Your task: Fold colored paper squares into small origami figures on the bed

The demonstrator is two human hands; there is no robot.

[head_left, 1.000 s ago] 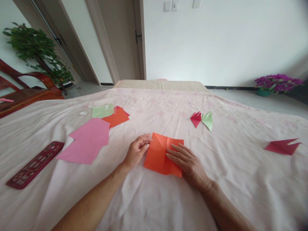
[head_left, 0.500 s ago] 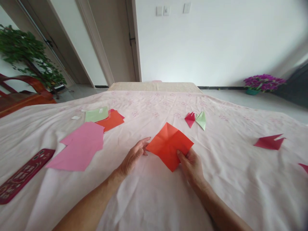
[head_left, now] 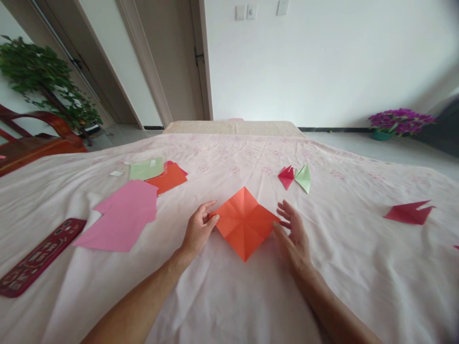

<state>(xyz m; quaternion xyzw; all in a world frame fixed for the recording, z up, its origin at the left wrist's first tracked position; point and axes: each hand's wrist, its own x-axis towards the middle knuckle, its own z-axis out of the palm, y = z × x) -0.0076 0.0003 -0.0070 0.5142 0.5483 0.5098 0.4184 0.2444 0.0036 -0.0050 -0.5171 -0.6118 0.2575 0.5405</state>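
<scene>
A creased square of orange origami paper (head_left: 244, 224) is turned like a diamond in front of me, one corner pointing toward me. Its left corner is pinched between the thumb and fingers of my left hand (head_left: 199, 226). At the right corner, my right hand (head_left: 294, 239) has its thumb tip against the paper, with the other fingers raised and spread apart. Crease lines meet near the middle of the sheet. Beyond it lie a small folded red paper piece (head_left: 286, 177) and a folded light green piece (head_left: 303, 179), side by side.
Pink paper sheets (head_left: 120, 217), orange sheets (head_left: 168, 178) and a light green packet (head_left: 146, 168) lie to the left on the pale pink cloth (head_left: 215, 296). A dark red long case (head_left: 39, 258) sits nearer me. Another folded red piece (head_left: 409, 213) rests far right.
The orange sheet has been lifted, opened out and turned from square-on to a diamond. My left hand has taken its left corner; my right hand has loosened and shifted to the right corner.
</scene>
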